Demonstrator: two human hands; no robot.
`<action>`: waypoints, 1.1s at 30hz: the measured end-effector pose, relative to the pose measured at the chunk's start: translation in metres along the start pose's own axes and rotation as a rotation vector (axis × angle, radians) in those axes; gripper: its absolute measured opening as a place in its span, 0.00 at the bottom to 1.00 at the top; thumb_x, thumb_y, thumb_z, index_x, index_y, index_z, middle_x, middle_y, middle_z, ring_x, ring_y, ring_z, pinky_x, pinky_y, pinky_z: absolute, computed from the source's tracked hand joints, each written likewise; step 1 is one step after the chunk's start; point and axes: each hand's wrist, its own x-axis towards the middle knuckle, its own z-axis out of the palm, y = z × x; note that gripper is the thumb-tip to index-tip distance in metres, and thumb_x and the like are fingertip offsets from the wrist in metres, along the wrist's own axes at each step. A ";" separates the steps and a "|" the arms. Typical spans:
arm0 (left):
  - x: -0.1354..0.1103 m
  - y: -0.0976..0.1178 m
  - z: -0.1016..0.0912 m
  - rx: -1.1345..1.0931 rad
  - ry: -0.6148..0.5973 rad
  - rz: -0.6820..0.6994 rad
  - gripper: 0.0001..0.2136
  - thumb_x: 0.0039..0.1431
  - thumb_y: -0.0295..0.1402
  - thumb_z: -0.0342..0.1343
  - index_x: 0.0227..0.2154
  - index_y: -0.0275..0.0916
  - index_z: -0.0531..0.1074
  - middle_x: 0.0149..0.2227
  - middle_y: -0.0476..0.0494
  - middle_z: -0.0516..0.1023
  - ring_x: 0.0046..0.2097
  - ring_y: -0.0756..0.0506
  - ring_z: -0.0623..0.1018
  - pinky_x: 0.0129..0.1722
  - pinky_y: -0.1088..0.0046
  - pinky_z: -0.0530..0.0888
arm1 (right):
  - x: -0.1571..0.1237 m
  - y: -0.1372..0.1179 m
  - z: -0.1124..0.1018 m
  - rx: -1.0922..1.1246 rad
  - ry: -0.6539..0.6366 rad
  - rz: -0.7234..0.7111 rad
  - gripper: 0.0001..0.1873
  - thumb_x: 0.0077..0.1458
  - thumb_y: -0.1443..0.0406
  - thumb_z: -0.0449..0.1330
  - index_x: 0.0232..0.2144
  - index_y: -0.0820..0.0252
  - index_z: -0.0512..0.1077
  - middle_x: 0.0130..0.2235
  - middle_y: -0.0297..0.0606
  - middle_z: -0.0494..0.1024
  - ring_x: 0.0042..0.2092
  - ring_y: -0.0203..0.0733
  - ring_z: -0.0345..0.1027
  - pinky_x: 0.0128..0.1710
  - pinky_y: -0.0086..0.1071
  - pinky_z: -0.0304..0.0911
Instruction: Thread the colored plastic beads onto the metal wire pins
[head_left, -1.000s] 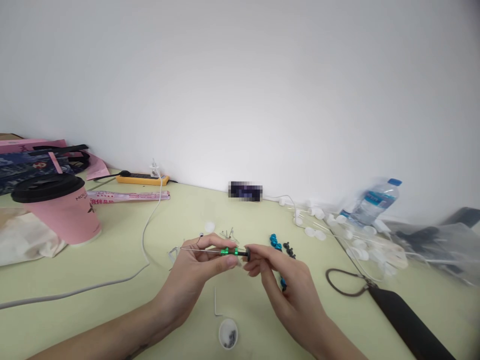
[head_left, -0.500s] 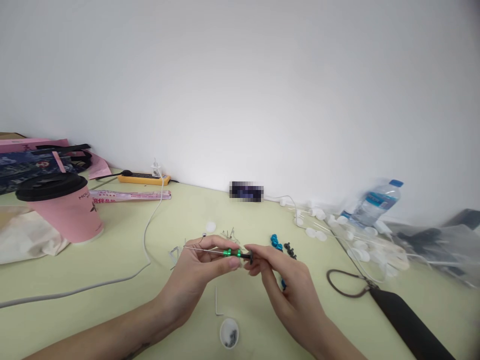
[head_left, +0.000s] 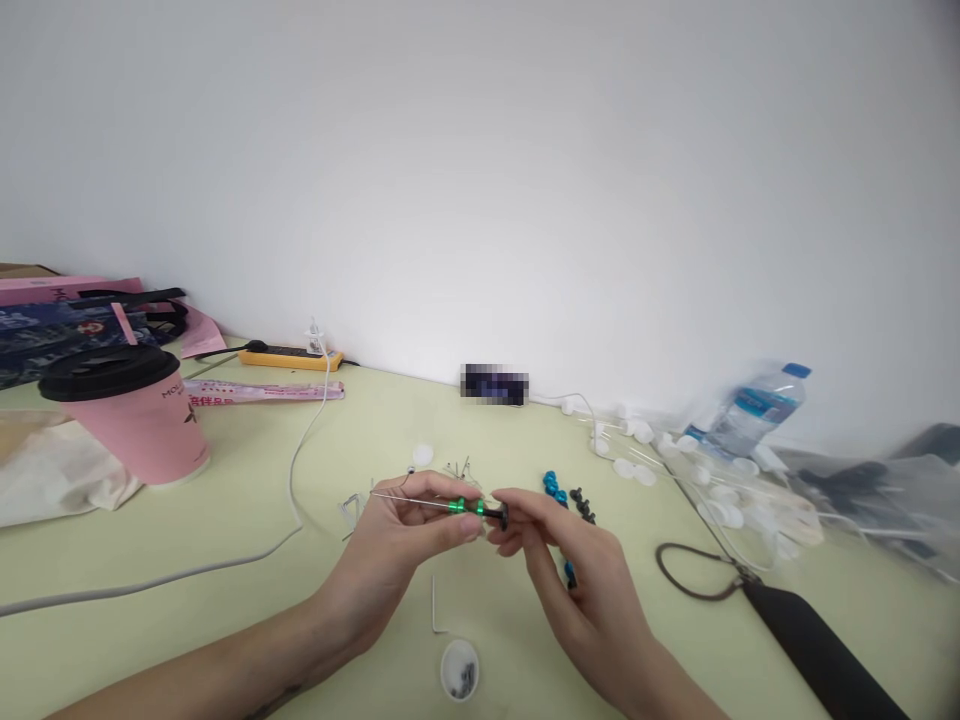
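Observation:
A small screwdriver (head_left: 466, 507) with green bands, a black end and a thin metal shaft lies across my left hand (head_left: 405, 530). The thumb and fingers pinch its handle, and the shaft points left over the palm. At the black end cap, my right hand (head_left: 574, 560) has its fingertips closed; the exact contact is partly hidden. Below the hands are an L-shaped hex key (head_left: 434, 610) and a small white cap (head_left: 459, 670) holding little dark pieces. Blue knobbly parts (head_left: 553, 487) and black screws (head_left: 582, 504) lie behind my right hand.
Loose metal keys (head_left: 349, 510) lie beyond my left wrist. A pink cup (head_left: 142, 430) and a grey cable (head_left: 225, 563) are at left, a yellow power strip (head_left: 289, 358) by the wall. Rightward are white caps (head_left: 637, 470), a water bottle (head_left: 757, 410) and a black strapped object (head_left: 810, 640).
The hands and the screwdriver keep almost the same pose. The whole view has shifted very slightly.

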 end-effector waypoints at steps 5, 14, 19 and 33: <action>0.000 0.000 0.000 0.005 -0.007 -0.007 0.08 0.47 0.29 0.64 0.32 0.38 0.76 0.33 0.44 0.81 0.37 0.46 0.77 0.43 0.69 0.71 | 0.000 -0.001 0.000 0.000 -0.004 0.020 0.18 0.60 0.72 0.47 0.51 0.55 0.62 0.37 0.36 0.74 0.37 0.36 0.70 0.37 0.30 0.68; 0.000 0.000 0.000 -0.015 -0.002 0.002 0.07 0.46 0.28 0.64 0.32 0.39 0.76 0.32 0.46 0.80 0.36 0.48 0.77 0.42 0.71 0.71 | 0.001 -0.003 -0.001 -0.006 -0.008 0.043 0.16 0.60 0.70 0.47 0.50 0.55 0.62 0.36 0.37 0.74 0.36 0.38 0.70 0.37 0.30 0.68; 0.000 0.000 0.000 -0.017 -0.025 -0.002 0.07 0.47 0.28 0.64 0.32 0.39 0.76 0.33 0.46 0.80 0.36 0.48 0.77 0.42 0.71 0.71 | 0.000 -0.003 -0.001 0.015 -0.024 0.040 0.15 0.60 0.70 0.47 0.48 0.54 0.63 0.35 0.36 0.74 0.36 0.37 0.70 0.36 0.30 0.68; 0.000 0.000 0.000 -0.012 -0.027 -0.004 0.07 0.48 0.28 0.64 0.32 0.39 0.76 0.32 0.47 0.80 0.36 0.49 0.77 0.42 0.73 0.71 | -0.001 0.000 0.000 -0.003 -0.018 0.019 0.18 0.60 0.72 0.47 0.50 0.53 0.62 0.36 0.35 0.73 0.37 0.35 0.69 0.37 0.29 0.65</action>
